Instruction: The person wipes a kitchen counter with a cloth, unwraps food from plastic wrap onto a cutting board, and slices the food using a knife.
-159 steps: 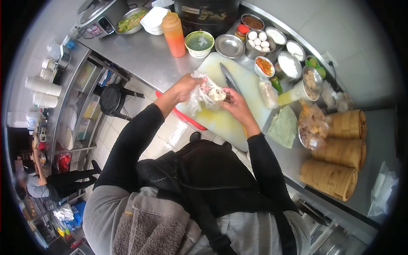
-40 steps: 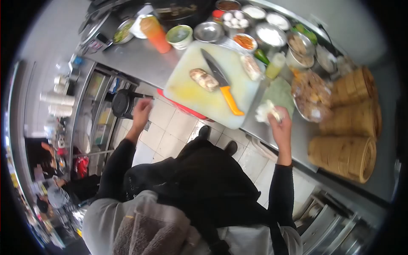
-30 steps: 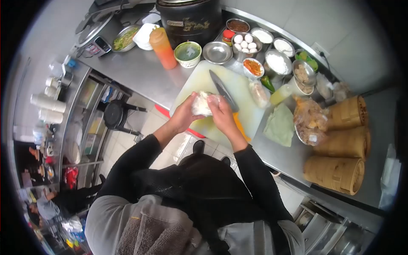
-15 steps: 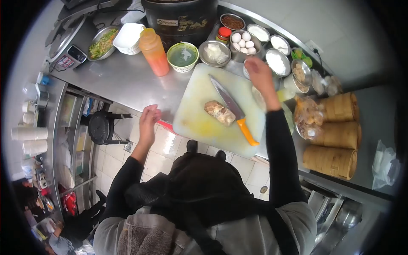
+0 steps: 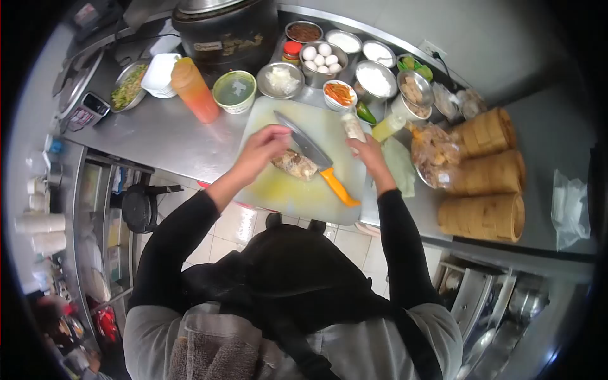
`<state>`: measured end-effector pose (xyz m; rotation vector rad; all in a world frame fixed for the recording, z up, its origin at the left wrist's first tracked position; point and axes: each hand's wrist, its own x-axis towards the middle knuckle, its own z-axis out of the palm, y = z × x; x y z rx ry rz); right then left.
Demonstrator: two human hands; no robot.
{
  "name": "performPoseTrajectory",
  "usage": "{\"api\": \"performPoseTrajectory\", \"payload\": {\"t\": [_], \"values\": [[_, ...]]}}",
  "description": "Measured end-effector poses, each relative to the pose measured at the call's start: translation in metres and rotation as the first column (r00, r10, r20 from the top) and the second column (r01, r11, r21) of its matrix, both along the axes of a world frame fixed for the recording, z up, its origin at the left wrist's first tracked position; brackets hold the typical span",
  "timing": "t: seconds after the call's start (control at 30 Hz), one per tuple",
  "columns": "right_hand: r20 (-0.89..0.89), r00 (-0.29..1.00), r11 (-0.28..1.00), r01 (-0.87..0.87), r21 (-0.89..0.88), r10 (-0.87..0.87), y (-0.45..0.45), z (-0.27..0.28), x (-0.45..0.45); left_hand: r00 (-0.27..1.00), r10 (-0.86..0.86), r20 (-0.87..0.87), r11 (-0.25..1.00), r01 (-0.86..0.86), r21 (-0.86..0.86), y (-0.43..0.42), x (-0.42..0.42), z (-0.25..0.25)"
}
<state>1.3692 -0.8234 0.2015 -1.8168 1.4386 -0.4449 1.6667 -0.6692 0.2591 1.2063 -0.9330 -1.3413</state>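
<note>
A cutting board (image 5: 272, 196) lies in front of me, pale with yellow stains. On it rests a knife (image 5: 310, 145) with an orange handle, its blade pointing away to the left. Beside the blade sits a mottled brown and cream lump (image 5: 296, 166), partly covered by my left hand; its kind is unclear. My left hand (image 5: 266, 147) hovers over the lump and the blade, thumb and fingers apart. At the board's right edge my right hand (image 5: 367, 152) is closed around the near end of a whitish cylindrical thing (image 5: 352, 126), held tilted upward.
Behind the board stand a bowl of orange shreds (image 5: 340, 95), a pot of eggs (image 5: 323, 60), a green tub (image 5: 234, 92) and an orange squeeze bottle (image 5: 194, 92). To the right are a yellowish bottle (image 5: 388, 126), a bag of brown pieces (image 5: 434, 155) and bamboo steamers (image 5: 481, 216).
My left hand has moved from beyond the board's left edge to over the lump. My right hand has come back from the bowls and now grips the whitish cylinder.
</note>
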Motion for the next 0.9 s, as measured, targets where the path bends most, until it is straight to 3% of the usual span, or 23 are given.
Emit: {"api": "performPoseTrajectory", "payload": {"t": [0.07,0.1,0.17,0.2,0.23,0.3,0.33,0.37,0.4,0.43,0.47,0.5,0.53,0.57,0.6,0.63,0.7,0.73,0.87,0.9], "values": [[0.507,0.845,0.95,0.006,0.312,-0.171,0.025,0.019,0.012,0.982,-0.011,-0.19,0.977,0.05,0.205,-0.021,-0.036,0.017],[0.518,0.842,0.95,-0.025,0.311,-0.148,0.038,0.03,0.024,0.961,0.032,-0.276,0.95,0.056,0.306,-0.028,-0.052,0.02],[0.578,0.783,0.969,-0.13,-0.209,0.23,0.064,0.049,0.05,0.931,0.138,-0.337,0.958,-0.039,0.284,-0.034,-0.085,0.03],[0.608,0.774,0.976,-0.216,-0.007,0.176,0.066,0.052,0.051,0.886,0.207,-0.415,0.96,-0.103,0.26,-0.036,-0.09,0.035],[0.623,0.758,0.973,-0.23,-0.018,0.191,0.057,0.055,0.054,0.892,0.217,-0.397,0.96,-0.122,0.252,-0.037,-0.083,0.031],[0.646,0.763,0.938,-0.241,0.25,0.024,0.036,0.054,0.054,0.718,0.059,-0.694,0.993,0.032,0.118,-0.04,-0.062,-0.002],[0.679,0.727,0.945,-0.284,0.164,0.1,0.038,0.052,0.06,0.634,-0.1,-0.767,0.985,0.172,0.013,-0.039,-0.05,-0.013],[0.778,0.625,0.845,-0.386,0.37,-0.055,0.044,0.055,0.069,0.638,-0.108,-0.762,0.983,0.185,0.015,-0.038,-0.056,-0.008],[0.82,0.524,0.691,-0.506,0.516,-0.229,0.049,0.059,0.079,0.749,0.026,-0.662,0.987,0.085,0.136,-0.039,-0.064,0.001],[0.824,0.518,0.7,-0.5,0.509,-0.229,0.056,0.06,0.087,0.829,0.16,-0.536,0.971,-0.035,0.237,-0.042,-0.07,0.007],[0.861,0.399,0.689,-0.528,0.496,-0.315,0.065,0.058,0.094,0.924,0.268,-0.272,0.963,-0.261,0.059,-0.048,-0.071,-0.009],[0.874,0.276,0.673,-0.559,0.484,-0.399,0.072,0.051,0.099,0.924,0.27,-0.27,0.963,-0.263,0.061,-0.048,-0.067,-0.015],[0.873,0.279,0.666,-0.566,0.485,-0.399,0.076,0.042,0.102,0.933,0.359,0.0,0.933,-0.359,-0.036,-0.046,-0.06,-0.02],[0.918,0.342,0.815,-0.461,0.352,-0.203,0.077,0.029,0.109,0.853,0.451,0.263,0.892,-0.423,-0.157,-0.043,-0.053,-0.021],[0.908,0.418,0.916,-0.359,0.179,-0.013,0.081,0.024,0.114,0.832,0.488,0.262,0.872,-0.476,-0.114,-0.031,-0.064,0.001],[0.91,0.414,0.91,-0.368,0.191,-0.023,0.085,0.018,0.116,0.827,0.492,0.274,0.87,-0.483,-0.104,-0.026,-0.061,-0.001],[0.556,0.789,0.962,-0.175,-0.207,0.263,0.089,0.027,0.116,0.815,0.491,0.306,0.871,-0.459,-0.174,-0.022,-0.06,0.007],[0.536,0.814,0.974,-0.156,-0.166,0.222,0.095,0.036,0.114,0.848,0.504,0.166,0.861,-0.507,-0.024,-0.023,-0.064,0.018],[0.67,0.725,0.987,-0.107,-0.119,0.16,0.1,0.029,0.115,0.853,0.462,0.242,0.878,-0.479,0.011,-0.029,-0.05,0.024],[0.756,0.645,0.969,-0.239,0.065,0.109,0.095,0.03,0.11,0.872,0.476,0.117,0.87,-0.486,0.085,-0.032,-0.045,0.027]]}}
